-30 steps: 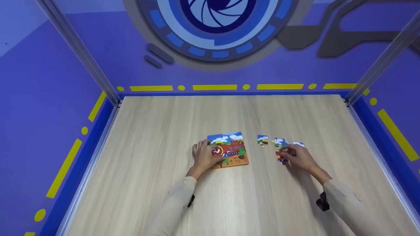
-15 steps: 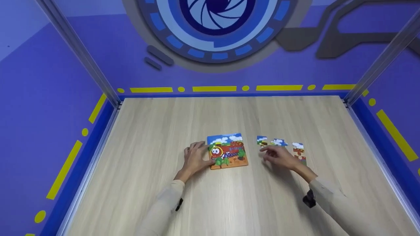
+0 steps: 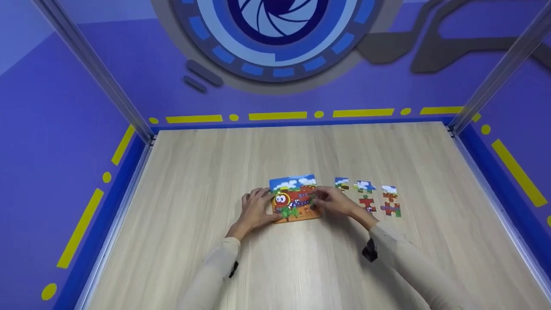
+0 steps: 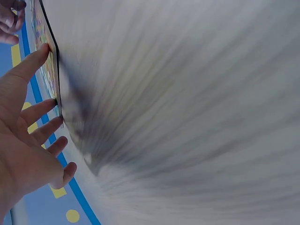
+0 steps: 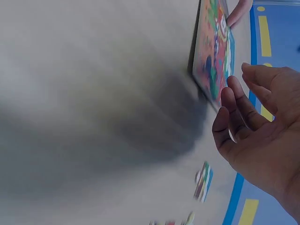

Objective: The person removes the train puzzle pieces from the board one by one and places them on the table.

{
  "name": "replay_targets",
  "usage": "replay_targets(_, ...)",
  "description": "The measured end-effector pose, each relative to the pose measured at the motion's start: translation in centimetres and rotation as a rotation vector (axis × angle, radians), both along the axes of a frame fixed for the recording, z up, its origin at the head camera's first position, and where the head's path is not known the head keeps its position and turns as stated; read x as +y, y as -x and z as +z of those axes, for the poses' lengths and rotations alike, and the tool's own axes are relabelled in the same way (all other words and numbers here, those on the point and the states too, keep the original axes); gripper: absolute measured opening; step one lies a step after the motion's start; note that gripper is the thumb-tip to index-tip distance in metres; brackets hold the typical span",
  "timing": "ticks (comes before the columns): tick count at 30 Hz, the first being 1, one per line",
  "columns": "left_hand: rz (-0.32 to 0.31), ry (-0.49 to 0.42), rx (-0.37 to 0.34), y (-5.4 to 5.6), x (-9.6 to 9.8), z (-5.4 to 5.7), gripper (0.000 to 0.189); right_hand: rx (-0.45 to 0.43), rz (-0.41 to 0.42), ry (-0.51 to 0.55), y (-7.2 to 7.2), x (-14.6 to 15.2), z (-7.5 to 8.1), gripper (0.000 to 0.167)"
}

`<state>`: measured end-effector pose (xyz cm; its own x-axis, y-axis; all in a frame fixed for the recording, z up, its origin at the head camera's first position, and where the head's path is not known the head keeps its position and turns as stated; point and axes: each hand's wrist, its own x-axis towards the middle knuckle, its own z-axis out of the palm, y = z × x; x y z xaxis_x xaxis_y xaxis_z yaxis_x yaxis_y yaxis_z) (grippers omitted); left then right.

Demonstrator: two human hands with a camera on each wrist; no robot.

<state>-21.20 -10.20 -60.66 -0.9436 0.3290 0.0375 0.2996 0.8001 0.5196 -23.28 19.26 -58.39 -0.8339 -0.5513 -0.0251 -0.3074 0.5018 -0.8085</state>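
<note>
Right grip: is shifting left from the loose pieces to the right edge of the picture puzzle, curving loosely. Left grip: is resting spread against its left edge. Picture puzzle: is lying between, on the surface.

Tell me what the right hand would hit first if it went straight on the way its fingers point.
Most likely the square train picture board: the fingers of the right hand point at it, overlapping its edge in the head view. Whether they touch it is unclear.
</note>
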Motion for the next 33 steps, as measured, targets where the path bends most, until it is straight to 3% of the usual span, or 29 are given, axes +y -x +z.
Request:
replay_targets(10, -0.003, 0.001, 0.007, 0.5, 0.2, 0.3, 0.071, -0.012, -0.04, 0.009, 1.2, -4.5, -0.7, 0.027)
replay_targets(15, 0.005, 0.023, 0.025, 0.5, 0.2, 0.2, 0.07, 0.08, -0.087, -0.042, 1.5, -6.4, -1.5, 0.027)
replay_targets(20, 0.015, 0.064, 0.033, 0.5, 0.3, 0.3, 0.071, 0.155, -0.155, -0.147, 1.3, -7.7, -2.1, 0.039)
replay_targets(24, 0.018, 0.086, 0.031, 0.6, 0.4, 0.3, 0.072, 0.156, -0.214, -0.196, 1.2, -8.2, -2.2, 0.039)
replay_targets(33, 0.008, 0.084, -0.014, 0.9, 0.5, 0.5, 0.075, 0.129, -0.261, -0.233, 1.5, -9.0, -2.2, 0.037)
